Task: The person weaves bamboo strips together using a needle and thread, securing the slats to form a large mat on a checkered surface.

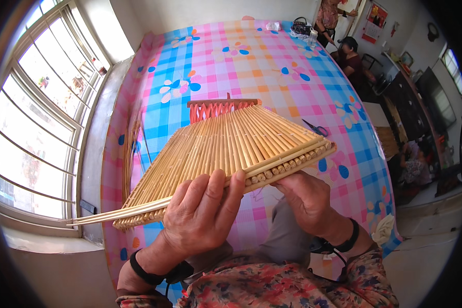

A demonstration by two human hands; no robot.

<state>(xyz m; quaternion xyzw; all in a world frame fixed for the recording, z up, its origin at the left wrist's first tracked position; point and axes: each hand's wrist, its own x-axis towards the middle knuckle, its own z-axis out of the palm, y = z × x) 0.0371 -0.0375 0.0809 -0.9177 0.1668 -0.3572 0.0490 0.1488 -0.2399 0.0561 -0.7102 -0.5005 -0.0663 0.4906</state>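
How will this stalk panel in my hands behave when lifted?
The panel is probably stiff along its straight, closely packed stalks. It may be light for its size, since the stalks look dry and slender. The thin strips jutting past its left end could bend or snap.

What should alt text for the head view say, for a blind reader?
A person's hands grip the near edge of a panel of pale stalks above a checked cloth. Red lacing and a brown bar mark the panel's far end; scissors lie to the right.
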